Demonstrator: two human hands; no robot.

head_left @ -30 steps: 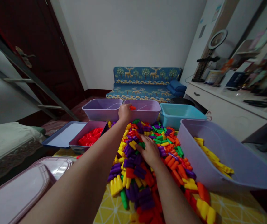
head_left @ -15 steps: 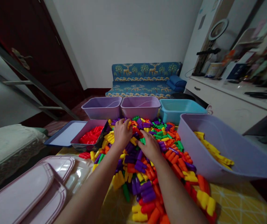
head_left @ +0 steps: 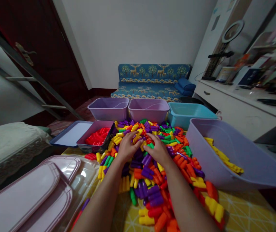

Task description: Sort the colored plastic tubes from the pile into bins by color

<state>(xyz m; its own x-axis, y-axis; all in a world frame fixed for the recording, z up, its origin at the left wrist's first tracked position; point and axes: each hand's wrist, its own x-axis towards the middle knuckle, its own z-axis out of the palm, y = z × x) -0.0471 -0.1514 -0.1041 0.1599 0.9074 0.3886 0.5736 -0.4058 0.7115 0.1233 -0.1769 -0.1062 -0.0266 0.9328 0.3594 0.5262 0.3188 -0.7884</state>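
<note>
A heap of bright plastic building blocks in red, orange, yellow, green and purple covers the middle of the table. My left hand is over the heap, thumb spread from the fingers, beside some yellow blocks. Close to its right, my right hand also has its thumb and fingers apart, by a few green blocks. Both palms face down and inward, and the thumbs point toward each other. Neither hand visibly grips a block, though the undersides of the fingers are hidden.
Behind the heap stand two purple bins and a blue bin. A larger lilac bin with yellow blocks is at right. At left are a box of red blocks, a tray-like lid and pink lids.
My left hand has drawn back toward me and lower over the heap, its thumb now showing. My right hand has shifted slightly, and the whole view has turned a little left.
</note>
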